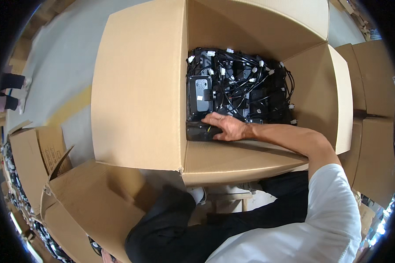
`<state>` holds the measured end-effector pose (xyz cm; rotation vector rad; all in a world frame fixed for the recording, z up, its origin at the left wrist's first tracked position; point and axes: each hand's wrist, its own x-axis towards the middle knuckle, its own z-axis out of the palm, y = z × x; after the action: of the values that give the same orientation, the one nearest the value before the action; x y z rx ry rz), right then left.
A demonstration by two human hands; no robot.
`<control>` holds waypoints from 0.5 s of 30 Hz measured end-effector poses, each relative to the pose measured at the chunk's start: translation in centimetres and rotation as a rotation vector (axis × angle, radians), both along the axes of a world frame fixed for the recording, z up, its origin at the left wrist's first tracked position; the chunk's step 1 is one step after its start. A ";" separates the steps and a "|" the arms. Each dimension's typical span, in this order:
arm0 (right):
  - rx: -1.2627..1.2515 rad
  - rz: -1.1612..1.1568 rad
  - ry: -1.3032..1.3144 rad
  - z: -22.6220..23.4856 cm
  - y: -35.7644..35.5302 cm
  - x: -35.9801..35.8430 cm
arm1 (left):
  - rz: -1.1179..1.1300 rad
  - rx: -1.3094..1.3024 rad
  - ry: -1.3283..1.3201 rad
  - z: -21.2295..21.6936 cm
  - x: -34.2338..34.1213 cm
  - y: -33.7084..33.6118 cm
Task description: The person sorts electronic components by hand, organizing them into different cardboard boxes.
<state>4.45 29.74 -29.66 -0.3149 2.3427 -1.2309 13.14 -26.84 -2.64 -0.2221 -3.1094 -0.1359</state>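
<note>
My right hand [228, 127] reaches down into a large open cardboard box [138, 87]. Its fingers are stretched and spread over a black plastic unit [197, 131] by the box's near left inner corner, touching its top. Just beyond lies another black unit [200, 98], rectangular, with a grey recessed panel and a small white label. Black cables [237, 87] with white connectors lie tangled across more black units in the box. At the lower left edge a bit of skin, apparently my left hand [105, 256], shows beside dark cables; its fingers are mostly cut off.
Another open cardboard box [92, 188] stands close at my lower left. Stacked cartons [379, 83] line the right side. A yellow stripe [70, 107] crosses the grey floor at left, where another person's legs [13, 90] show. A wooden stool [227, 199] stands beneath the large box's near side.
</note>
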 end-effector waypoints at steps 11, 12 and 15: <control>-0.251 -0.068 -0.667 -2.6 2.6 -2.6 | 0.000 0.184 -0.039 -1.2 0.1 0.5; -0.212 -0.051 -0.446 -2.8 2.7 -2.0 | 0.002 0.201 -0.041 -1.2 0.1 0.6; -0.051 0.062 -0.083 -2.5 2.1 -1.1 | 0.026 0.241 -0.047 -1.1 0.8 0.5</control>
<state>3.34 31.84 -32.12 -0.3439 2.2174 -1.2519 13.92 -26.38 -3.70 -0.1743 -3.1008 -0.5181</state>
